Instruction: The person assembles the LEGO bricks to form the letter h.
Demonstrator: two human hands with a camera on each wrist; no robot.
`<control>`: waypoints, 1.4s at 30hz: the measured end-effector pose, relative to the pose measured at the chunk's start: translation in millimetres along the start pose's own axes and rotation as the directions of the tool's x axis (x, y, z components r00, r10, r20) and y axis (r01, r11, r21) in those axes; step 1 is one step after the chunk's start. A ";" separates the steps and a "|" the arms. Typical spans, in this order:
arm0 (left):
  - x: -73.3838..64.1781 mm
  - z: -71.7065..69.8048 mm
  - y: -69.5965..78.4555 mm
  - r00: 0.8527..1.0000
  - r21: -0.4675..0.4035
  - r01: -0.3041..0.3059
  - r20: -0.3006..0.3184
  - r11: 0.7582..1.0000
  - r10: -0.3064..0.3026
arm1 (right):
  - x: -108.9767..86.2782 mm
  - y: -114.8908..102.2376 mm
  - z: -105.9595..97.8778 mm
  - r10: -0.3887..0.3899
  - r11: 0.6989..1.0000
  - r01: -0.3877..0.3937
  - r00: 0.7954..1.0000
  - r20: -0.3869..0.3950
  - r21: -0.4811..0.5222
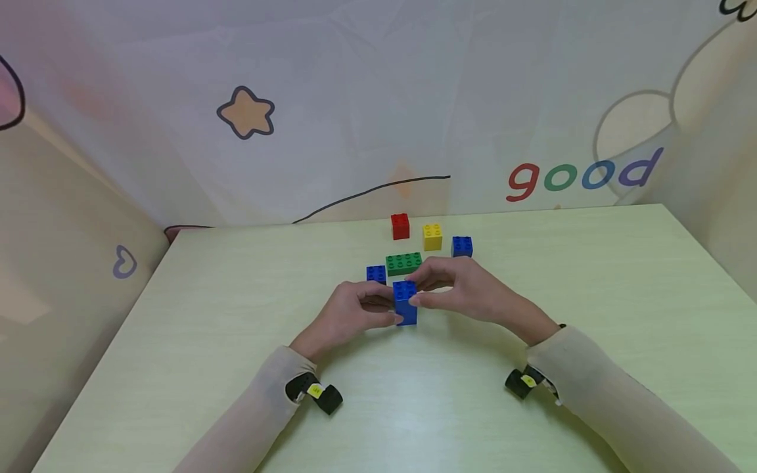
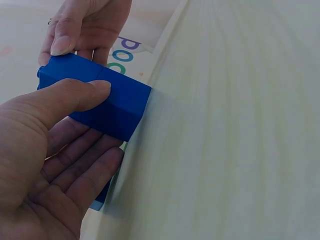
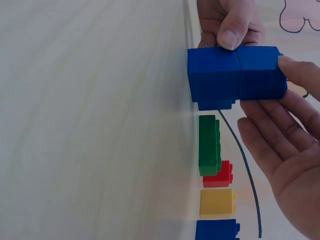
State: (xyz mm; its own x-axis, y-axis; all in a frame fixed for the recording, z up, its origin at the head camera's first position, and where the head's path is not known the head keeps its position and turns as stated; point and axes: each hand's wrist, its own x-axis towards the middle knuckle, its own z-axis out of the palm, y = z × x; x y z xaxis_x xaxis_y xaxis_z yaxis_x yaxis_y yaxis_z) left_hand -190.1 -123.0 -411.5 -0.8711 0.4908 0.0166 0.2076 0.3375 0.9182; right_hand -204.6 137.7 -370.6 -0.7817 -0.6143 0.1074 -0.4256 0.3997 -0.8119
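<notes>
Near the centre of the pale tabletop, two stacked blue four-stud bricks are held upright, pinched lower down by the left hand and near the top by the right hand, in front of a green eight-stud brick

I see soft glare on the flat pale-green desk in front of two stacked blue plastic bricks; wrist views are dim.
</notes>
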 end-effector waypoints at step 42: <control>-3.6 -2.3 5.5 1.000 0.011 0.006 -0.017 1.000 -0.005 | -2.0 -4.3 3.2 0.016 0.999 -0.018 0.999 -0.033 -0.051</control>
State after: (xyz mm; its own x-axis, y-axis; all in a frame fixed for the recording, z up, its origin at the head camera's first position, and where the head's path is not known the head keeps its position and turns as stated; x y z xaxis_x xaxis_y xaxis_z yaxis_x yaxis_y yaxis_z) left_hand -186.8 -124.7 -405.6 -0.8797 0.4751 0.0184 0.2075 0.3489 0.9139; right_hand -199.7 135.0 -369.1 -0.8030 -0.5852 0.1131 -0.4343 0.4446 -0.7834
